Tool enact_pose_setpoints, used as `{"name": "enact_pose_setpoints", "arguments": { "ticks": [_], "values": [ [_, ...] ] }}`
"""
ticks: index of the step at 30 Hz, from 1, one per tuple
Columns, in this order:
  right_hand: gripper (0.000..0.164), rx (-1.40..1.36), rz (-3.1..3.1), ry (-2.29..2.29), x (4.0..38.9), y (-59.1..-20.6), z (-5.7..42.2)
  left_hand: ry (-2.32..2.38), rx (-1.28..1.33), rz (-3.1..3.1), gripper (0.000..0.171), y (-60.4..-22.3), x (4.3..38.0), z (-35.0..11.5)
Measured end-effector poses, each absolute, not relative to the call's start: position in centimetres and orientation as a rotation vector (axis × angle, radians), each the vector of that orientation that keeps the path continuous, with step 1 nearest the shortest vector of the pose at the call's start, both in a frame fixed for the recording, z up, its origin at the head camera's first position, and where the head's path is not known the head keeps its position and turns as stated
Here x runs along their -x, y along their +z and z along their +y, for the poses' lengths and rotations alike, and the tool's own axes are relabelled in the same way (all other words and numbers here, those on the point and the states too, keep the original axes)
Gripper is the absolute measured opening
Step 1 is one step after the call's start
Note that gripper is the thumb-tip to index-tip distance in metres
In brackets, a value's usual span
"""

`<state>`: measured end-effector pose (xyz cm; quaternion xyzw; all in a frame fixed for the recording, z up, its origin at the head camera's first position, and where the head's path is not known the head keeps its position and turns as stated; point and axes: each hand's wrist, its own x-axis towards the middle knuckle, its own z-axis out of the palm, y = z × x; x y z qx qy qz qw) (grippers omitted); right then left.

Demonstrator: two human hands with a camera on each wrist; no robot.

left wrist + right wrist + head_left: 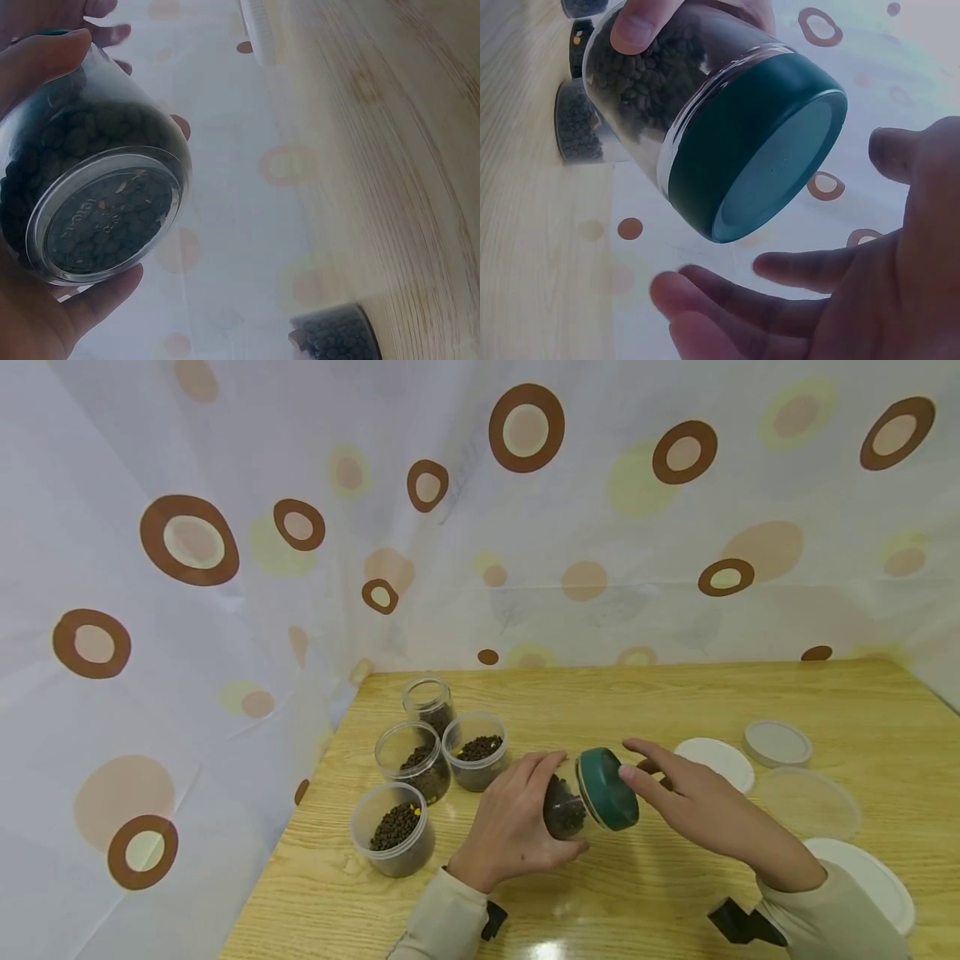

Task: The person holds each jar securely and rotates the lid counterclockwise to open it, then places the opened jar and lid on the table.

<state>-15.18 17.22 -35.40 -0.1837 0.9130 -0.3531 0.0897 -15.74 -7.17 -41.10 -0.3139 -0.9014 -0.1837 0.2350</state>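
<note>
My left hand point(517, 822) grips a clear jar point(564, 810) of dark pellets, tilted over on its side above the table. Its green lid point(609, 789) is on the mouth and faces right. In the left wrist view the jar's bottom point(109, 214) shows, with pellets and a few pale bits behind it. My right hand point(693, 793) is spread beside the lid. The right wrist view shows a gap between its fingers point(802, 270) and the lid point(757, 146).
Several clear tubs of brown pellets stand at the left, including a front tub point(393, 860), a middle tub point(476, 768) and a rear jar point(427, 697). Pale lids point(716, 760) lie at the right on the wooden table point(600, 702). A patterned sheet point(465, 543) hangs behind.
</note>
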Motion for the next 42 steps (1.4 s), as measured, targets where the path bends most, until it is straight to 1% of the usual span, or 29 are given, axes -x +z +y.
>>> {"name": "enact_pose_setpoints", "arguments": {
  "ticks": [5,14,18,23,27,42],
  "values": [
    [0.066,0.427,2.627,-0.991,15.3,-35.3,16.9,-0.485,0.865,-2.459,0.100,-41.3,15.7,-7.2],
    [0.070,0.424,2.630,-0.962,15.4,-35.4,16.1,-0.440,0.874,-2.439,0.099,-41.5,15.7,-7.2],
    [0.076,0.537,2.655,-0.953,15.2,-35.5,16.3,-0.458,0.871,-2.453,0.100,-41.5,15.6,-7.2],
    [0.082,0.843,2.703,-0.974,15.0,-35.8,17.1,-0.491,0.869,-2.458,0.100,-41.7,15.6,-7.5],
    [0.082,0.996,2.741,-0.970,14.9,-35.9,17.4,-0.495,0.876,-2.456,0.100,-41.8,15.6,-7.6],
    [0.086,1.094,2.753,-0.975,14.8,-36.1,17.7,-0.550,0.891,-2.474,0.098,-41.7,15.6,-7.6]
  ]
}}
